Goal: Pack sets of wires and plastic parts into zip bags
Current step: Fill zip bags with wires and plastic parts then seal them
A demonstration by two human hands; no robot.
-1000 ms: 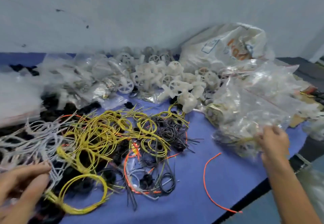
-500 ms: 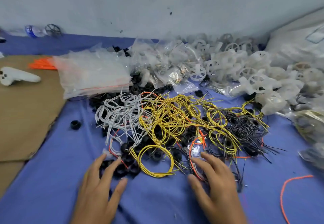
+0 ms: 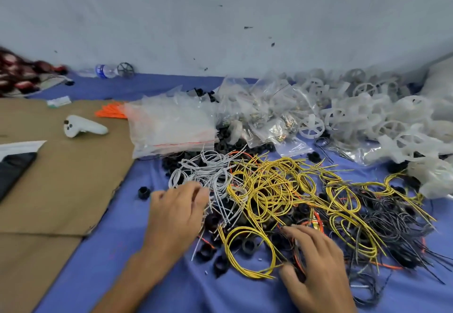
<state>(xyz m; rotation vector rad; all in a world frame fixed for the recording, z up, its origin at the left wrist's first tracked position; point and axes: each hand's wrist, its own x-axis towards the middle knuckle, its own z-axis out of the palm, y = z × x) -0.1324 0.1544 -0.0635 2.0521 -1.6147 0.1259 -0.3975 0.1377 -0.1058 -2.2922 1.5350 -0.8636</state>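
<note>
The left hand (image 3: 176, 212) has moved up to the white wires (image 3: 210, 173) in the middle, fingers bent on them; I cannot tell if it holds any. The right hand (image 3: 316, 261), lower right, lies spread flat at the edge of the yellow wires (image 3: 259, 190).

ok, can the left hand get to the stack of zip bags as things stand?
Probably yes. The left hand is at the white wires; the zip bag stack lies just past them, nothing on top, only low wires and black rings between.
</note>
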